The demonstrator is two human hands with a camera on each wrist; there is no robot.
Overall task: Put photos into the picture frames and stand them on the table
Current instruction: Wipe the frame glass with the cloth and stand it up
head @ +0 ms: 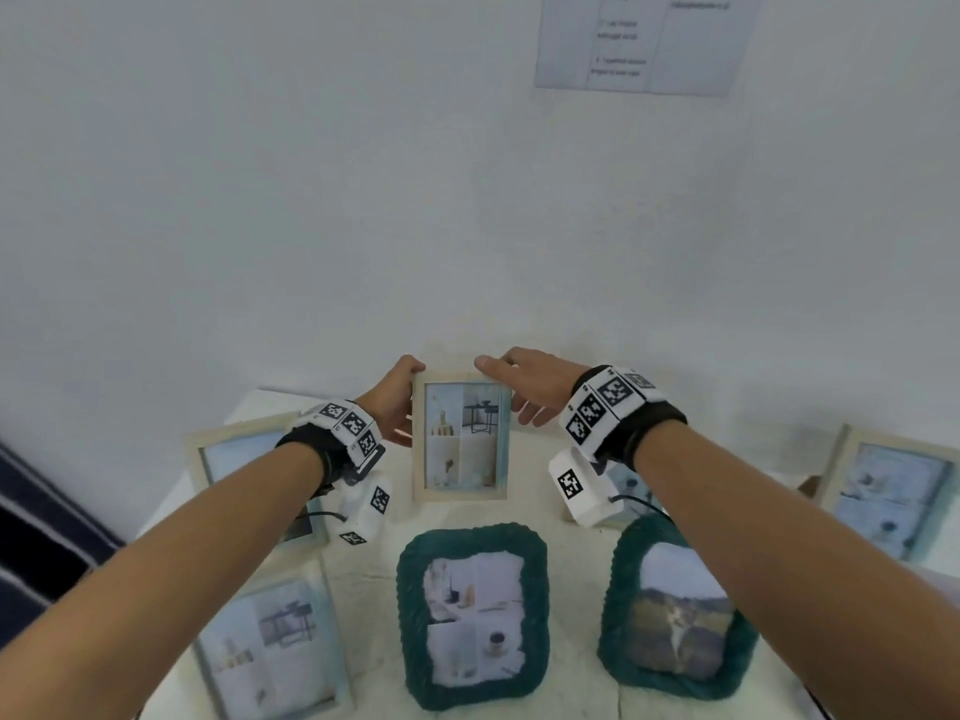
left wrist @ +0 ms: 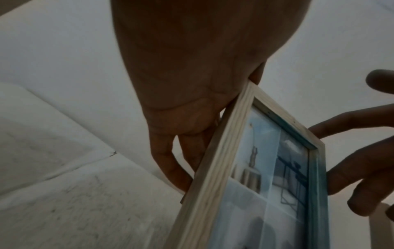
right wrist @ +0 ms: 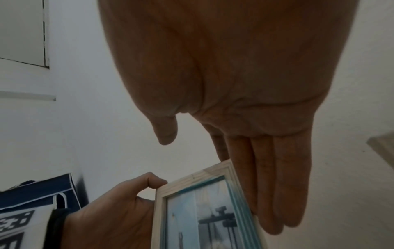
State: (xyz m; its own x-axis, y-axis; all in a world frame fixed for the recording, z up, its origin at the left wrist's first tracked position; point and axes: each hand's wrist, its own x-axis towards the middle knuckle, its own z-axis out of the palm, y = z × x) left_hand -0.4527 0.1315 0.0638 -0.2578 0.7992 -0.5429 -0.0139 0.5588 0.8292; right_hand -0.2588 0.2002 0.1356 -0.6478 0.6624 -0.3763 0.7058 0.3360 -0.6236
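A light wooden picture frame (head: 460,439) with a photo of furniture in it stands upright at the back middle of the table (head: 576,558). My left hand (head: 402,402) grips its top left corner, thumb on the front and fingers behind. My right hand (head: 511,389) is at the top right corner, its fingers straight along the frame's right edge and its thumb above the top edge. The left wrist view shows the left hand (left wrist: 192,118) against the frame (left wrist: 255,168). In the right wrist view the right hand's fingers (right wrist: 277,185) lie flat beside the frame (right wrist: 202,210).
Two teal frames (head: 410,615) (head: 623,589) with photos stand at the front. Wooden frames stand at the left (head: 195,459), front left (head: 270,652) and far right (head: 893,491). A white wall rises close behind. A dark blue striped thing (head: 41,537) is at the left.
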